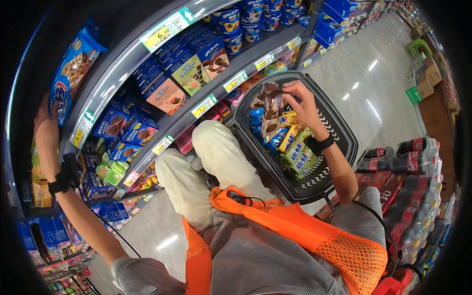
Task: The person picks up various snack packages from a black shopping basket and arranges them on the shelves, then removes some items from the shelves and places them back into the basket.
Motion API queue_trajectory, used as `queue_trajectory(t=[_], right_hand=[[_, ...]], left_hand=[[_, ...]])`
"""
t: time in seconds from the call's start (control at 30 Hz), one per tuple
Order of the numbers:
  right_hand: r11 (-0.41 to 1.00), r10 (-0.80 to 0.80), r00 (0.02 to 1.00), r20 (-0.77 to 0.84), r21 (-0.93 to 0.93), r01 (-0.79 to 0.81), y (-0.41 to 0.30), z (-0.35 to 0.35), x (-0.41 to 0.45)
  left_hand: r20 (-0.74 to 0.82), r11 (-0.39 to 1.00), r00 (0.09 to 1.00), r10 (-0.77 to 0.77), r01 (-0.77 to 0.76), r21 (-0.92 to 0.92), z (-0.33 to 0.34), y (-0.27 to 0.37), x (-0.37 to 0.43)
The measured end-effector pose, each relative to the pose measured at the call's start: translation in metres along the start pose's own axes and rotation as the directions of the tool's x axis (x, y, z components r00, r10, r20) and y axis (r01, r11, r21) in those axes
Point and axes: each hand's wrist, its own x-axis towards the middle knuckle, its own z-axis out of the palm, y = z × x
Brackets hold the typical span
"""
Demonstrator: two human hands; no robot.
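Observation:
My left hand (46,129) is at the shelf on the left, its thumb against the lower edge of a blue cookie bag (75,72) and its other fingers partly hidden behind it. The bag stands tilted and shows a cookie picture. Over a dark plastic shopping basket (332,162), the fingertips of my right hand (300,101) pinch the edge of a brown snack packet (273,107). Below that packet lie several snack packs, among them a yellow pack (291,137) and a green cookie pack (300,153). Black bands circle both my wrists.
Shelf edges with price tags (167,31) curve along the left and front. Blue boxes of wafer rolls (190,75) and snack cups (226,20) fill the shelves. Shrink-wrapped dark drink bottles (413,199) stand at right. Cartons (424,79) sit across the aisle floor (372,96).

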Motion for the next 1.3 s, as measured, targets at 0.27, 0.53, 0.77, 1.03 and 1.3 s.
queue_trajectory(t=[0.27,0.53,0.77,1.03,1.3], right_hand=[[1.0,-0.007,0.999,0.046,-0.015,0.007,-0.082,-0.016,0.036],[0.958,-0.108,0.99,0.089,0.274,0.08,-0.184,0.042,0.079],[0.883,-0.076,0.984,0.16,0.469,-0.009,-0.216,0.092,0.11],[0.94,-0.342,0.909,0.24,0.071,0.335,-0.239,0.144,0.091],[0.885,-0.463,0.843,0.273,0.2,0.421,-0.3,0.151,0.151]], left_hand=[[-0.45,0.814,0.849,0.277,-0.456,-0.36,-0.11,0.138,-0.06],[-0.118,0.076,0.976,0.182,-0.133,-0.988,-0.115,0.27,-0.136],[0.194,-0.519,0.945,0.262,0.308,-0.797,-0.072,0.278,-0.151],[0.519,-0.746,0.852,-0.065,0.304,-0.593,-0.085,0.24,-0.159],[0.053,-0.417,0.883,-0.467,-0.167,-0.894,-0.106,0.161,-0.122]])
